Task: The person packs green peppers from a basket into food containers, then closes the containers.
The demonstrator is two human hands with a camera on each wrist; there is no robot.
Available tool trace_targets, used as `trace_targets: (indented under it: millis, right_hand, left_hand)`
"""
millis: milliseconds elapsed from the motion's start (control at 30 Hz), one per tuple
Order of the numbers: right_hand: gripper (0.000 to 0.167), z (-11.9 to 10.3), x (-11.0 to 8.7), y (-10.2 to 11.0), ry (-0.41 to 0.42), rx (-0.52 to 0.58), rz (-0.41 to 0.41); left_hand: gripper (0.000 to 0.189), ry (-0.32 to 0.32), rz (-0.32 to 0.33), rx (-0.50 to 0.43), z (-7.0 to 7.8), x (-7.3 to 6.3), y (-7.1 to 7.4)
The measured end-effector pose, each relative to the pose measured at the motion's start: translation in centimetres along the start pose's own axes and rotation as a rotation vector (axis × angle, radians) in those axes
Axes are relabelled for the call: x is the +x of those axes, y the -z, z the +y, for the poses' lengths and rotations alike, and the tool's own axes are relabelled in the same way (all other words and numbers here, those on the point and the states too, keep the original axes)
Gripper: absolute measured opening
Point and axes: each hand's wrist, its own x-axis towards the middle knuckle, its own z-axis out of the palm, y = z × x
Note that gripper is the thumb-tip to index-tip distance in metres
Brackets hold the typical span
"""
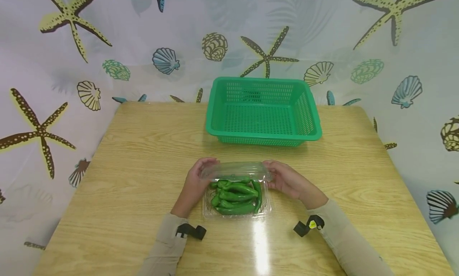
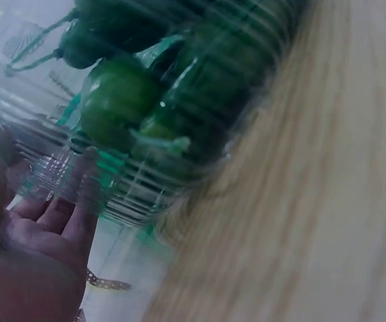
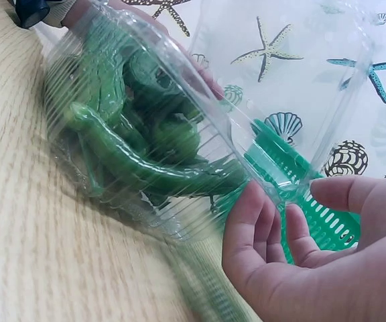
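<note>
A clear plastic clamshell box (image 1: 267,208) rests on the table, filled with several long green peppers (image 1: 234,197). Its transparent lid (image 1: 236,170) stands raised along the far side. My left hand (image 1: 195,180) grips the box's far left corner, the fingers reaching behind the plastic; the ribbed wall and peppers fill much of the left wrist view. At the far right corner my right hand (image 1: 287,181) pinches the plastic where lid and base meet. In the right wrist view the right fingertips (image 3: 250,201) touch the box's edge, with a curved pepper (image 3: 146,168) just inside the wall.
Behind the box stands a green perforated plastic basket (image 1: 265,135) with nothing in it. The wood-grain table (image 1: 150,148) extends to both sides. A curtain (image 1: 136,28) printed with starfish and shells hangs round the back and sides.
</note>
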Motion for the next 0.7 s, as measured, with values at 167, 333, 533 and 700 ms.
trace_targets:
  millis: [167,333,533,700]
  right_hand:
    - [0.021,0.0,-0.1,0.0,0.015,0.027,0.014]
    - [0.029,-0.2,-0.2,0.1,0.020,0.021,0.021]
    - [0.021,-0.2,-0.2,0.7,0.026,0.030,0.026]
    - [0.019,-0.4,-0.4,1.2,0.038,0.041,0.053]
  left_hand:
    - [0.043,-0.012,-0.071,-0.131,-0.1,-0.1,0.3]
    - [0.055,-0.040,-0.118,-0.282,-0.8,-0.4,0.5]
    - [0.079,-0.115,-0.149,-0.445,-2.3,-0.2,0.6]
    - [0.051,-0.077,-0.089,-0.519,-2.5,0.1,0.5]
